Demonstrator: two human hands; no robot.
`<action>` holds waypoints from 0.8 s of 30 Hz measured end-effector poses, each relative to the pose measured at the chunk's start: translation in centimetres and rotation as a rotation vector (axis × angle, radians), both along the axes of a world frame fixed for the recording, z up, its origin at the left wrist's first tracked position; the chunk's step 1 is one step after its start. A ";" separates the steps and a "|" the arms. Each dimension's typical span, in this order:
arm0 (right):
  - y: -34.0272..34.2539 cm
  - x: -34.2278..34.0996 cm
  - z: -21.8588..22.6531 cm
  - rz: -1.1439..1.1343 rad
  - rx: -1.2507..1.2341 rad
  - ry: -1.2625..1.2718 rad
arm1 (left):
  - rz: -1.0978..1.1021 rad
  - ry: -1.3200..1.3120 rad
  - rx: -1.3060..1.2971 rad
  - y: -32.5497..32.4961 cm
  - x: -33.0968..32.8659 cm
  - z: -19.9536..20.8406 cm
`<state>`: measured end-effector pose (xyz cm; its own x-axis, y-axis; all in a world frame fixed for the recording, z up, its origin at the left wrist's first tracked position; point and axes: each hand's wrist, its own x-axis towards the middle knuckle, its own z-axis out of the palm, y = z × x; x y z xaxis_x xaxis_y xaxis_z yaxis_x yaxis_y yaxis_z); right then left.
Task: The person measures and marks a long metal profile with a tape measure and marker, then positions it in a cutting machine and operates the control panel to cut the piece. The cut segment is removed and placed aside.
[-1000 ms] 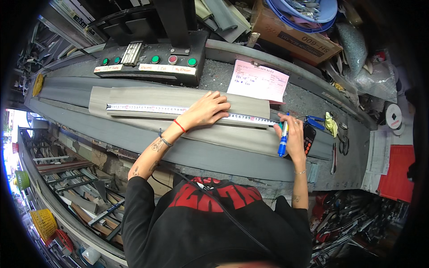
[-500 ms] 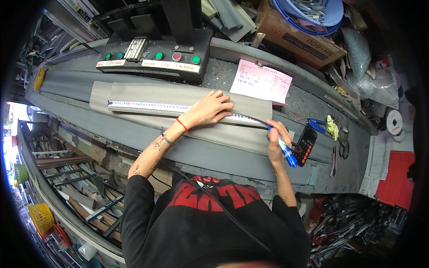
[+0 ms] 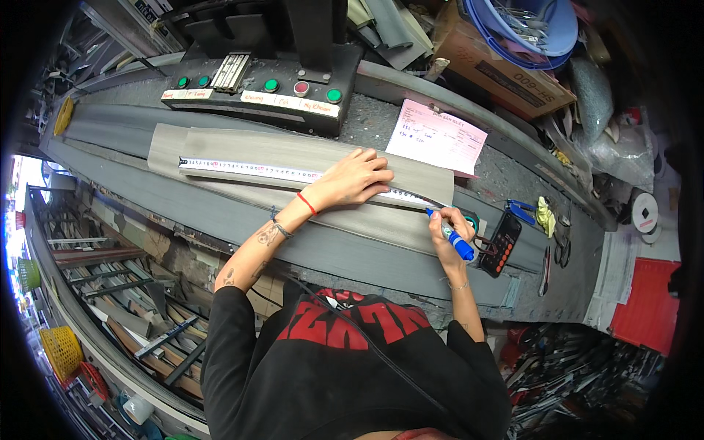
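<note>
My left hand presses down on the blade of a tape measure, its fingers bent over the strip. The blade lies lengthwise along a grey-beige sheet, its end hook near the sheet's left end. Another similar sheet lies underneath, showing on the near side. My right hand grips a blue marker, tip pointing up-left at the blade's near edge; whether it touches the sheet I cannot tell. Just beyond this hand the dark tape case with a teal part is partly hidden.
Behind the sheets stands a black machine with a button panel. A pink paper form lies to its right. Farther right are a phone, blue-handled pliers, scissors and a cutter knife. Long grey profiles run beneath the sheets.
My right hand has turned the marker so its tip points at the tape's edge, and has let go of the tape, whose case now shows beyond it. My left hand still presses the blade.
</note>
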<state>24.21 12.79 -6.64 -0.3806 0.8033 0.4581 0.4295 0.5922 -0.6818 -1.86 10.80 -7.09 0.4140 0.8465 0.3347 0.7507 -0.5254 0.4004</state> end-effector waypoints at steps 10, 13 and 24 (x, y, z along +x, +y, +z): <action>0.3 -0.4 0.0 -0.024 0.000 -0.030 | 0.002 -0.003 -0.012 0.1 -0.1 -0.3; 0.4 -0.5 -0.2 -0.022 0.001 -0.031 | -0.002 -0.008 -0.016 0.1 -0.1 -0.3; 0.4 -0.6 -0.3 -0.028 0.022 -0.049 | -0.001 -0.018 -0.007 0.1 -0.1 -0.5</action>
